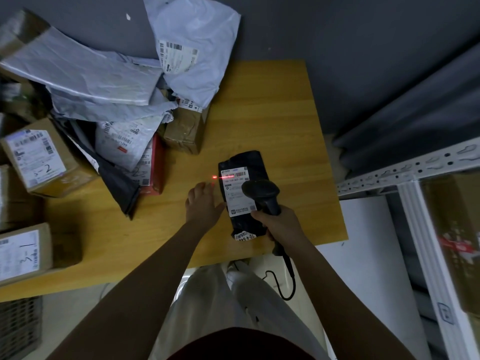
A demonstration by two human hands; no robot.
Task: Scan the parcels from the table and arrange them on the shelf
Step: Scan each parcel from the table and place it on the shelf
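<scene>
Black parcel (242, 193): flat, lying lengthwise on the wooden table (272, 113) near its right front corner, its near end close to the front edge; white label (237, 193) face up, a second sticker (244, 236) at the near end. Red scan line (228, 177) crosses the label's barcode and spills just past the parcel's left edge. Scanner (261, 193): black, pistol type, head over the label's right side; right hand (279, 224) wrapped around its handle, fingers clenched on it; cable (288, 279) trails off the table front toward the floor. Left hand (204, 203): flat on the table just beside the parcel's left edge, fingers straight and released, thumb touching the parcel's edge. Bare tabletop runs behind the parcel to the back edge and along the right edge; a further bare strip lies left of the left hand. Parcel heap (109, 100): grey and white bags, a red packet (155, 167) and a brown box (185, 131), filling the table's back-left part, well apart from the black parcel. Labelled cartons (39, 157) line the left edge, one (23, 253) at the front-left. Shelf (405, 170): perforated metal frame just right of the table, a brown carton (457, 242) on it. Narrow floor gap between table and shelf.
</scene>
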